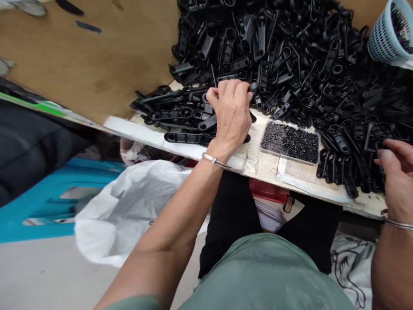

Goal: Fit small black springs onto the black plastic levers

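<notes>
A big heap of black plastic parts (290, 56) covers the brown work table (97, 64). My left hand (230, 112) reaches into the near left side of the heap, fingers curled down around one of the long black parts (206, 125). My right hand (398, 181) hovers at the right edge over more black parts, its fingers loosely bent; whether it holds anything is hidden. Both wrists carry a thin metal bangle. A shallow clear tray of small dark screws (290, 142) lies between the hands near the table's front edge.
A light blue mesh basket (385, 38) with dark small pieces stands at the far right. Below the table edge lie a white plastic sack (129, 206), a teal plastic stool (41, 202) and my lap in green and black cloth.
</notes>
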Demonstrator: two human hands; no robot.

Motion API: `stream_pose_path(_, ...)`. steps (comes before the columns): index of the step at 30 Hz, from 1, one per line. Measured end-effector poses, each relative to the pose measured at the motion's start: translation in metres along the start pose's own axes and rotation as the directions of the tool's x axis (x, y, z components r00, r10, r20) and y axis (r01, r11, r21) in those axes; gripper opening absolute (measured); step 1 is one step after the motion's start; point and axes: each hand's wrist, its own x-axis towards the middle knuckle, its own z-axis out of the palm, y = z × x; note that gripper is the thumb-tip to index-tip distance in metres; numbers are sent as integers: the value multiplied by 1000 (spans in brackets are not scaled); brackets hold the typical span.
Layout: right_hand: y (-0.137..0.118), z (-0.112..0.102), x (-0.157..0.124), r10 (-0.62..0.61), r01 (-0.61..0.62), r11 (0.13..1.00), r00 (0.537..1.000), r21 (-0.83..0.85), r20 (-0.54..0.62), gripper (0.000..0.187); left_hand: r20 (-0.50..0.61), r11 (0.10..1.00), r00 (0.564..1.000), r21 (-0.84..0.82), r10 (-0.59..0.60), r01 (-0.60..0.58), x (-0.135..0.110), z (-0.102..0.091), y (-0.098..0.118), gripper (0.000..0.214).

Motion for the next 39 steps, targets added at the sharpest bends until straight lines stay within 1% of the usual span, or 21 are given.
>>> stream_pose_path(1,-5,3,-4,29,-31,997,999,78,15,31,-4,999,1000,-32,27,-27,0,-5,3,21)
stream_pose_path(3,-16,11,-12,69,-85,962,995,259,73,28,19,982,991,-139,135,-131,-3,-10,9,25)
stream_pose_path(5,-29,19,-21,101,-169,920,974,355,202,26,41,940,970,-259,242,-223,-11,-10,14,29)
stream_pose_path(7,-40,27,-30,118,-257,880,932,399,342,25,64,900,957,-362,284,-243,-21,-8,19,31)
stream_pose_path(9,-48,34,-37,116,-328,838,888,436,445,25,117,857,947,-470,299,-212,-31,-6,25,30)
stream_pose_path(10,-52,37,-40,107,-360,805,870,471,482,26,163,823,935,-538,315,-184,-36,-5,28,29)
stream_pose_path(11,-55,39,-43,95,-393,764,853,512,513,27,222,779,911,-609,346,-147,-42,-5,31,28)
stream_pose_path(12,-58,42,-45,83,-428,717,836,550,543,30,288,733,875,-672,390,-105,-46,-5,35,28)
stream_pose_path(14,-62,46,-49,68,-499,635,796,590,601,36,413,669,775,-743,478,-17,-56,-5,41,28)
stream_pose_path(15,-64,48,-51,70,-529,612,777,588,626,38,464,663,729,-748,504,18,-59,-4,44,28)
stream_pose_path(16,-65,50,-54,80,-552,603,759,575,646,39,505,671,695,-740,512,44,-63,-3,46,29)
stream_pose_path(17,-66,52,-57,97,-569,604,748,559,657,36,534,682,676,-729,509,62,-66,-1,48,30)
stream_pose_path(18,-66,54,-60,117,-581,607,740,542,662,33,552,692,667,-718,500,77,-68,0,49,30)
stream_pose_path(20,-64,57,-67,167,-604,599,736,525,656,25,562,692,673,-715,481,102,-72,0,48,30)
stream_pose_path(23,-60,60,-74,242,-651,548,725,525,645,23,520,673,718,-734,462,98,-79,-4,41,29)
stream_pose_path(26,-55,62,-76,290,-679,514,713,524,639,26,454,702,774,-712,441,18,-88,-10,32,28)
stream_pose_path(29,-54,64,-75,307,-685,526,706,504,639,30,401,762,802,-639,443,-101,-98,-9,26,35)
stream_pose_path(32,-54,66,-75,302,-674,564,706,477,640,30,368,800,818,-574,443,-175,-102,-2,24,29)
stream_pose_path(36,-52,66,-74,289,-635,629,726,448,624,25,342,805,820,-552,459,-220,-102,3,25,26)
stream_pose_path(38,-51,64,-73,273,-630,632,725,450,632,23,336,801,815,-551,471,-236,-102,3,26,25)
stream_pose_path(39,-51,63,-72,264,-639,617,717,458,645,24,330,796,813,-553,479,-244,-102,2,26,25)
